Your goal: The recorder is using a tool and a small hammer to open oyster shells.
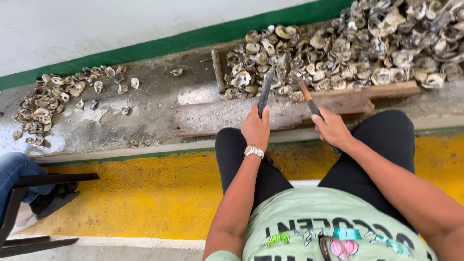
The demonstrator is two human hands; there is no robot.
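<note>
Nearest to me I see my own lap: a pale green printed shirt (333, 224) and black trousers (386, 140), with both forearms going out ahead. On my left wrist sits a silver watch (254, 152). Under my knees the floor is a rough yellow painted strip (154, 193), and at the near left stands a black chair frame (34, 193), with another person's leg in blue jeans (14, 169) beside it.

A little further, my left hand (256, 128) has its fingers clenched around the lower end of a dark flat blade (265, 93), which points away from me, towards the shells. My right hand (332, 128) has its fingers closed on the handle of a small hammer (305, 93); the wooden part of the handle rises to the far left, and the head is just at the edge of the shells. I cannot tell if the head touches a shell.

Both tools stand over a worn wooden plank (227, 115), which lies across the grey concrete counter (150, 108). Behind the plank a big heap of oyster shells (357, 48) spreads to the far right, touching the plank along its far edge. A thin dark rod (218, 70) lies at the left side of this heap. Well apart, on the left of the counter, is a smaller pile of shells (53, 99). Farthest is a green painted band (193, 38) and above it the white wall (96, 24).
</note>
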